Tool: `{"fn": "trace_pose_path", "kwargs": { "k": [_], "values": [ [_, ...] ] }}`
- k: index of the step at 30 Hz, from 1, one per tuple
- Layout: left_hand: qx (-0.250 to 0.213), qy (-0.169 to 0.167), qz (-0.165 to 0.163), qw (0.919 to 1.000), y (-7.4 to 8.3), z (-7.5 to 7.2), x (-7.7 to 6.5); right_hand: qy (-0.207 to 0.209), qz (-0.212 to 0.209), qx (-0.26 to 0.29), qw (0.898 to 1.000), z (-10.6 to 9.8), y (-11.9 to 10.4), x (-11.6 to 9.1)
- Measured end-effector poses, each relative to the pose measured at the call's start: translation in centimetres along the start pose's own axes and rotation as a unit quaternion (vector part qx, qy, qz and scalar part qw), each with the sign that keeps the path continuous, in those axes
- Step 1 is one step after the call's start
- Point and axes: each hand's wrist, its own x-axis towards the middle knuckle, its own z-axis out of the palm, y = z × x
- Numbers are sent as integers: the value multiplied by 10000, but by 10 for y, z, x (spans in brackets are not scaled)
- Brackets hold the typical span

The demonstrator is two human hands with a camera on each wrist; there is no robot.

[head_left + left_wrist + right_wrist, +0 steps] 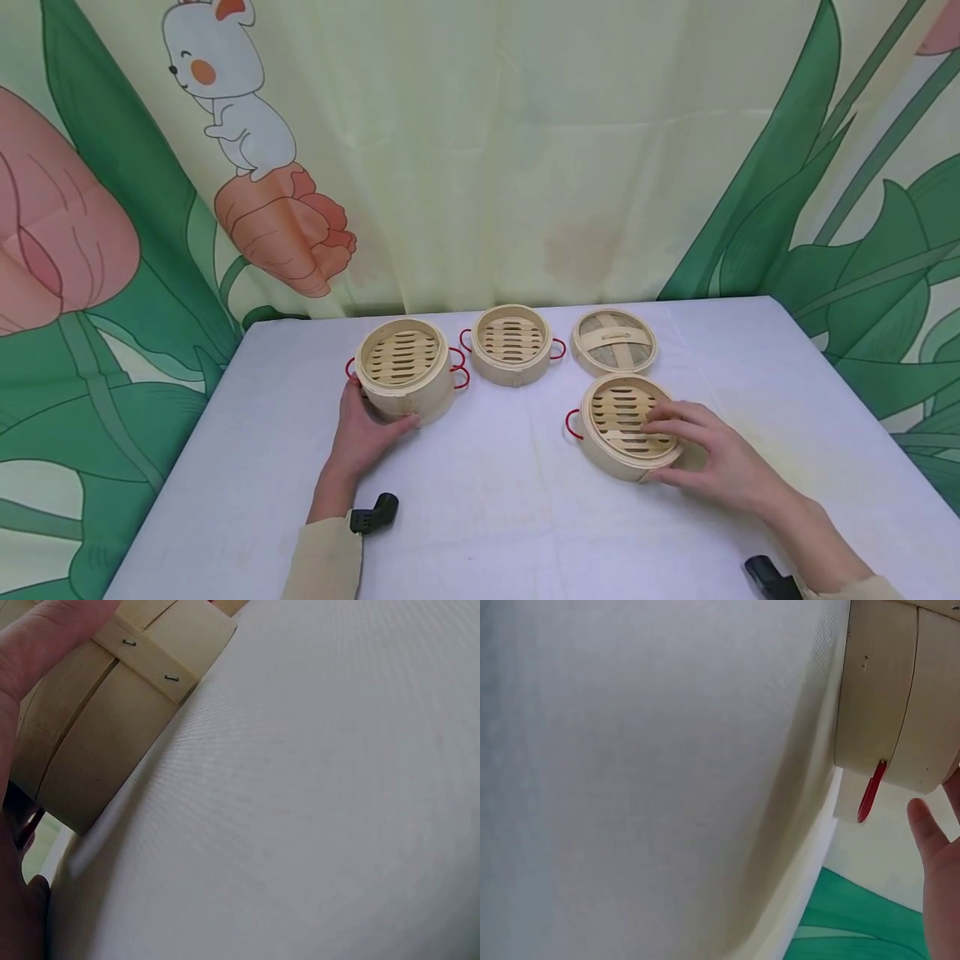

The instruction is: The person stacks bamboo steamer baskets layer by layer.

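At centre-left, the left hand (367, 432) is gripping a steamer stack (405, 362); right of centre, the right hand (712, 458) is resting loosely spread at a single steamer (618, 421), thumb standing clear. That hand is overhanging its edge, so a snag risks tipping it into the lid (613, 340) behind.

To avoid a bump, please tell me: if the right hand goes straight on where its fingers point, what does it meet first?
Most likely the front bamboo steamer; the right hand seems to reach over its rim, though depth is unclear.
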Motion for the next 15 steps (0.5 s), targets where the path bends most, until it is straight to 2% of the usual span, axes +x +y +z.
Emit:
{"fn": "trace_pose_path", "kwargs": {
  "k": [5,15],
  "values": [
    [-18,6,54,10000,0,0,0,-62,164,-201,9996,0,-2,-2],
    [-41,7,44,10000,0,0,0,103,-25,-300,9995,2,1,-2]
  ]
}}
